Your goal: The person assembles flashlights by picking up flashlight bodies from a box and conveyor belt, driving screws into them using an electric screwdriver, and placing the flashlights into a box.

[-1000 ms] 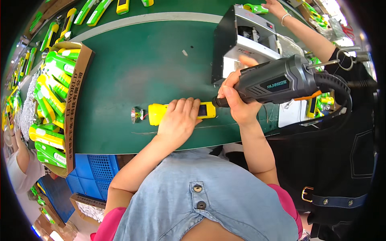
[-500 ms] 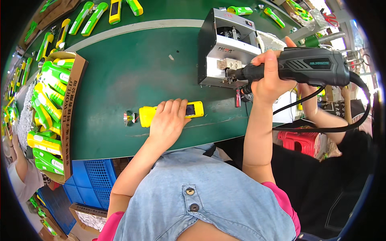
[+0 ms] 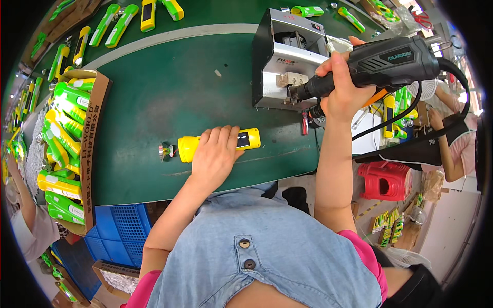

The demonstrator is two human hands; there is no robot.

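On the green bench my left hand [image 3: 213, 158] lies closed over a yellow flashlight body [image 3: 187, 149], which rests on its side. A dark panel shows on the flashlight beyond my fingers. Just off its left end sits a small shiny reflector [image 3: 166, 152], joined by thin wires. My right hand [image 3: 345, 97] grips a black electric screwdriver [image 3: 387, 60] with a thick cord. Its tip is at the front of a silver and black screw feeder [image 3: 287, 64]; whether the bit touches a screw is too small to tell.
A carton [image 3: 97, 143] full of green and yellow flashlights stands on the left. More flashlights [image 3: 121, 25] lie along the far strip. Below are blue crates [image 3: 120, 226]; a red stool [image 3: 384, 180] is at right. A red-handled tool [image 3: 304, 123] lies near the feeder.
The back end of the screwdriver has risen and swung slightly left, while its tip stays at the feeder. A person in black at right has moved away, uncovering the floor. My left hand stays put.
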